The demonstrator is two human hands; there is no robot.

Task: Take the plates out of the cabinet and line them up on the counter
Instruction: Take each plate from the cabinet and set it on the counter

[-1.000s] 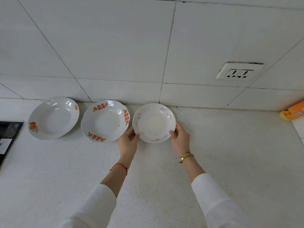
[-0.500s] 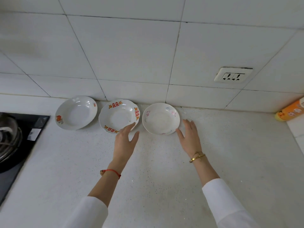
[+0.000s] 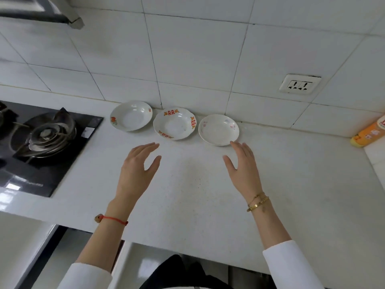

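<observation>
White counter [image 3: 208, 205] across the middle and lower frame, tiled wall [image 3: 187, 59] above. Black stove [image 3: 41, 142] at left edge. Three plates in a row at upper centre, against the wall: left plate [image 3: 131, 115], middle plate [image 3: 175, 123] with red-orange marks just beside it, right plate [image 3: 218, 129] just beside that. Left hand [image 3: 136, 172] below the middle plate, fingers spread, empty. Right hand [image 3: 243, 170] below the right plate, fingers apart, empty, fingertips near its rim. Orange bottle [image 3: 370, 132] lying at right edge. Socket [image 3: 299, 86] at upper right.
</observation>
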